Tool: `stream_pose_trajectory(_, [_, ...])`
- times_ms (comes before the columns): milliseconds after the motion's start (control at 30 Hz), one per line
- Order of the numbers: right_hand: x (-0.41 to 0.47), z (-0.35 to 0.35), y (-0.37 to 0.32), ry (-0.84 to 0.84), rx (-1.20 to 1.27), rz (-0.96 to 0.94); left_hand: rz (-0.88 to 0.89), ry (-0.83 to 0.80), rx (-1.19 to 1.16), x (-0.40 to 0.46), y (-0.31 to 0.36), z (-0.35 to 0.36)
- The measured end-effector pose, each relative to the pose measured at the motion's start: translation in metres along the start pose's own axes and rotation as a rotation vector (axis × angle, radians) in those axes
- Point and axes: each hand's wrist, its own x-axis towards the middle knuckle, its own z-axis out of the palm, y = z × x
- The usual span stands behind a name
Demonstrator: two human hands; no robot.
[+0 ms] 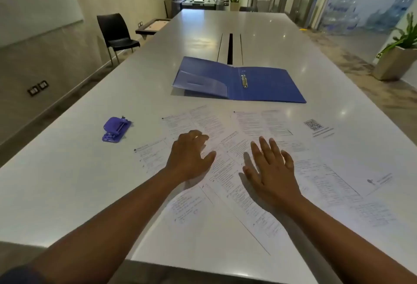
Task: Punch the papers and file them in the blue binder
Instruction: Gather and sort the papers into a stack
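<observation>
Printed white papers (266, 125) lie scattered under both hands on the long white table (67, 182).
Beyond them the blue plastic ring binder (266, 87) lies open; left hand (188, 157) and right hand (272, 171) rest flat, fingers spread; the purple hole punch (116, 128) sits left, near the table's edge.

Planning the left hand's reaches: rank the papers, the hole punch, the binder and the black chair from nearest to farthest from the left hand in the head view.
1. Papers: directly under the left hand.
2. Hole punch: to its left on the table.
3. Binder: lying open, ahead and slightly right.
4. Black chair: off the table, far left by the wall.
</observation>
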Motion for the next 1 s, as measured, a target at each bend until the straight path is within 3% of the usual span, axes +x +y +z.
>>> stream_pose_trajectory(333, [-0.005, 0.013, 0.006, -0.057, -0.028, 0.013, -0.111, -0.212, 0.156, 0.007, -0.016, -0.001])
stream_pose_trajectory(600, [-0.006, 0.01, 0.003, -0.087, -0.01, 0.027, -0.265, -0.318, -0.029, 0.015, -0.012, -0.002])
stream_pose_trajectory(733, [-0.006, 0.008, 0.003, -0.096, 0.002, 0.029, -0.284, -0.27, -0.169, 0.015, -0.013, -0.006])
stream_pose_trajectory(1000, [-0.004, 0.005, 0.004, -0.096, 0.031, 0.039, -0.254, 0.009, -0.435, 0.005, -0.011, -0.006])
